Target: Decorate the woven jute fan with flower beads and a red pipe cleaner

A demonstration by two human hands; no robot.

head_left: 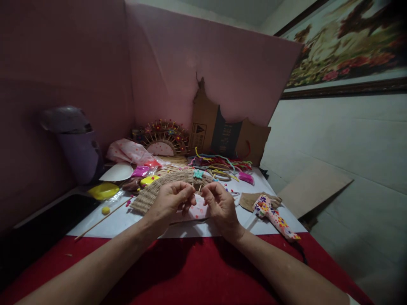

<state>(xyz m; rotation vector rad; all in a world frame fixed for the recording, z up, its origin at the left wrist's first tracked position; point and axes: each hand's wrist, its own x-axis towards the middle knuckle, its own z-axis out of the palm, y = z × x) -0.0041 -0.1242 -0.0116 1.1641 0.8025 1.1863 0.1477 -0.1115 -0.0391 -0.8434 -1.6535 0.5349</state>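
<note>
Both hands meet over a half-round fan-shaped craft with a twine-wrapped brown arc point(149, 197) and a white, pink-spotted centre point(199, 207). My left hand point(173, 199) has thumb and forefinger pinched together at the arc's inner edge. Facing it, my right hand point(221, 207) is pinched the same way, a small gap apart. Whatever the fingertips hold is too small to make out. Thin sticks show between the hands, and a teal flower point(198, 173) sits on the arc just beyond them. The hands hide part of the craft.
A flower-patterned glue gun point(276, 218) lies at the right beside torn cardboard point(246, 201). Coloured pipe cleaners point(219, 162) and clay packets point(140, 171) lie behind. Farther back stands a decorated fan point(162, 137). A purple bin point(81, 154) and a thin stick point(101, 220) are at left.
</note>
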